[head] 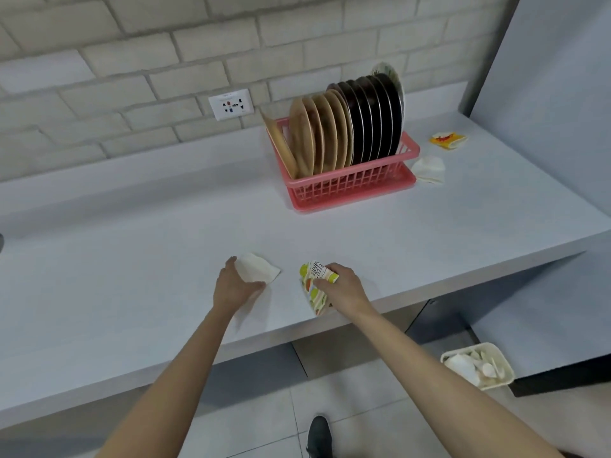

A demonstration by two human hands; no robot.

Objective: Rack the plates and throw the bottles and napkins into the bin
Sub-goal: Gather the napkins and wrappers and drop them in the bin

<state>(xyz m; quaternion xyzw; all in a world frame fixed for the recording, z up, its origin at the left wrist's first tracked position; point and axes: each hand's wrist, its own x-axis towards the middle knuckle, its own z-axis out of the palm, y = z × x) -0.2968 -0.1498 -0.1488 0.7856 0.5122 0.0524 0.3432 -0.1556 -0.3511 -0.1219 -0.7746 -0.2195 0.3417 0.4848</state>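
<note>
Four napkins lie on the counter (132,259). The left hand (236,285) grips a white napkin (256,267) near the front edge. The right hand (344,285) clamps a printed napkin (314,292) that hangs over that edge. A second white napkin (428,169) and a yellow napkin (448,140) lie just right of the pink rack (347,185). Wide bare counter separates hands and rack. Roughly six tan plates (317,140) and seven dark plates (373,120) stand in it. One bin (506,365) stands on the floor, lower right.

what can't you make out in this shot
- Head view, printed napkin: lettering partly covered by the right hand.
- Head view, patterned plate at the back of the rack: mostly hidden behind the dark plates.
- Head view, bin contents: too small and blurred.
- Head view, dark thing at the left edge: cut off.
</note>
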